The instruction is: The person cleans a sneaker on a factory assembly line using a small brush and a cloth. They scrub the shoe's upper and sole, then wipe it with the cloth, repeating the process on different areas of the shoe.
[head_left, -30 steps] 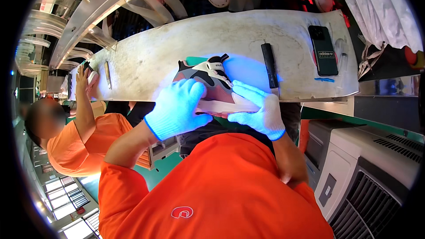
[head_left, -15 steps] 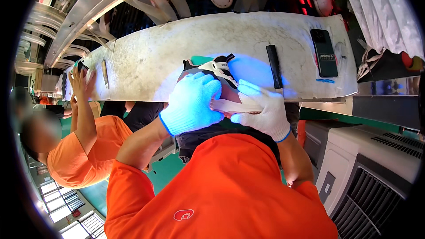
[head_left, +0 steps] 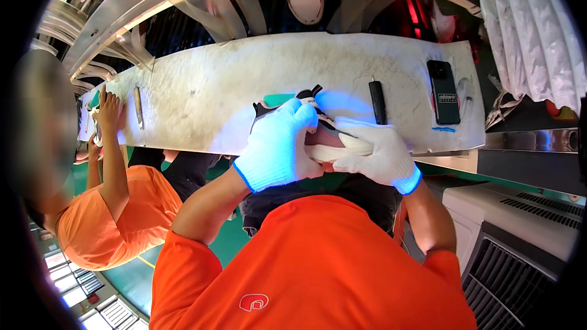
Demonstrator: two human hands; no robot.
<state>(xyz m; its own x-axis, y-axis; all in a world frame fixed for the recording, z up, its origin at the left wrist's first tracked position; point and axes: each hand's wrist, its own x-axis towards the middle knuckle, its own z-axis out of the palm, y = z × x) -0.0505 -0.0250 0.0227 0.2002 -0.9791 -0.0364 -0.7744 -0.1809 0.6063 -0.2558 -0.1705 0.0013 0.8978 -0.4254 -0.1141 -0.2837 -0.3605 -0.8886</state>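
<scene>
Shoe (head_left: 318, 137): centre of frame, at near edge of white counter (head_left: 202, 95). Likely light, soft upper, stiffer pale sole; best held by the sole. Left hand (head_left: 278, 146) fingers curled over upper; right hand (head_left: 376, 153) fingers wrapped around sole.

We are in a factory, at a shoe production line by the look of it: a long, scuffed white workbench (head_left: 232, 91) runs across in front of us, with metal rails and frames (head_left: 183, 0) curving overhead behind it. We wear an orange work shirt (head_left: 318, 269) and white knit work gloves, and a co-worker (head_left: 110, 208) in the same orange stands at the same bench to our left, which speaks of a shared uniform. A grey machine housing with vent grilles (head_left: 520, 238) sits to our right, and the floor (head_left: 140, 269) below is painted green with a yellow line.
</scene>
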